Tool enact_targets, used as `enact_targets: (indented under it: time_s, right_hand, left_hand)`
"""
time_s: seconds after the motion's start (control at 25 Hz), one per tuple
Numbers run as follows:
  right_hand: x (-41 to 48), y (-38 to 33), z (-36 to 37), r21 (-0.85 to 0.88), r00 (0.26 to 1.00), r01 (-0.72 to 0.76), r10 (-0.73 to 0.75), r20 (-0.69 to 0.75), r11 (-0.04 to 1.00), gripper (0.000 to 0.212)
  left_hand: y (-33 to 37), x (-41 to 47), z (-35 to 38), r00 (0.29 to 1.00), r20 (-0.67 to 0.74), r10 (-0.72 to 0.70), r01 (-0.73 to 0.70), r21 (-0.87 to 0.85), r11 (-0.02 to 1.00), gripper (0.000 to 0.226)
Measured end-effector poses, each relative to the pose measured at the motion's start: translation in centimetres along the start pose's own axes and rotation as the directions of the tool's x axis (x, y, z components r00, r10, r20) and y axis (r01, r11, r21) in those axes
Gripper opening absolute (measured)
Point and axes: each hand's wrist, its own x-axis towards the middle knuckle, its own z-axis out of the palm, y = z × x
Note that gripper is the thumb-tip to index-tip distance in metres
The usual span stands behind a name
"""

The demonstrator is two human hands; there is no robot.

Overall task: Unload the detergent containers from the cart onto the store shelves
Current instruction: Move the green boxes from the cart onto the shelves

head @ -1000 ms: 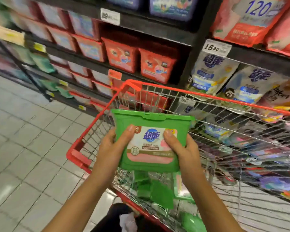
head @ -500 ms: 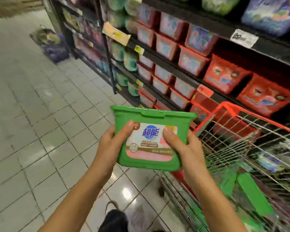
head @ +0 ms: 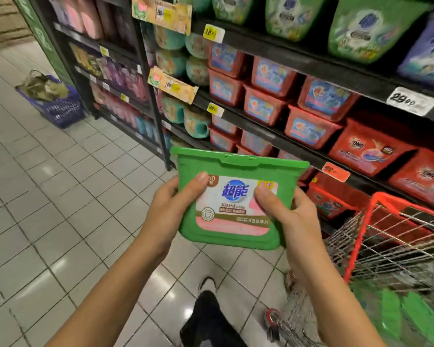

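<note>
- Green detergent container [head: 236, 236] is in mid-air over the floor [head: 60, 196], left of the cart [head: 360, 236] and in front of the lower shelves [head: 298, 151]; touching neither
- It sits upright with the label facing the camera; lid snapped shut, contents not visible
- Left hand [head: 168, 211] grips its left edge: fingers [head: 169, 189] curl behind, thumb lies flat on the label's top-left corner
- Right hand [head: 288, 216] grips the right edge the same way, thumb on the label's right side, the other digits mostly hidden behind the tub
- Cart is wire with a red frame, at the lower right; it holds more green containers [head: 411, 314], blurred, count unclear
- Middle shelf rows: red tubs [head: 308, 128] with blue labels, stacked two high, lids on; red OMO tubs [head: 368, 149] to their right
- Top shelf: green tubs [head: 371, 28], one purple-blue one at the far right
- Left end of the same bay: teal round containers [head: 196, 121], stacked
- White price tag [head: 411, 101] on the shelf edge, digits blurred
- Blue basket [head: 58, 108] on the floor at the far aisle end, filled with crumpled brownish stuff, cannot tell what
- One shoe [head: 207, 284] on the tiles below the container
</note>
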Motion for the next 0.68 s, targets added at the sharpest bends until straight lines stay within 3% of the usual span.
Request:
enact_targets:
  time_s: [0.16,0.4,0.56,0.68]
  right_hand:
    - [8.8,-5.0,2.4,0.007,0.988,0.15,-0.15,-0.032,0.989,0.063]
    - [20.6,-15.0,5.4,0.052,0.906,0.419,-0.415,-0.079,0.906,0.044]
    - [26.1,-21.4,6.8,-0.018,0.82,0.568,-0.567,-0.076,0.823,0.036]
    - [29.2,-25.4,7.8,-0.096,0.736,0.667,-0.674,-0.066,0.739,0.044]
  left_hand:
    - [6.2,9.9,0.6,0.98,0.137,0.144,-0.147,0.008,0.989,0.034]
    - [17.7,22.8,3.5,0.9,0.26,0.351,-0.348,-0.056,0.936,0.027]
    - [24.3,29.1,5.2,0.806,0.372,0.46,-0.449,-0.122,0.885,0.037]
    - [28.8,33.2,6.4,0.721,0.422,0.55,-0.531,-0.173,0.829,0.038]
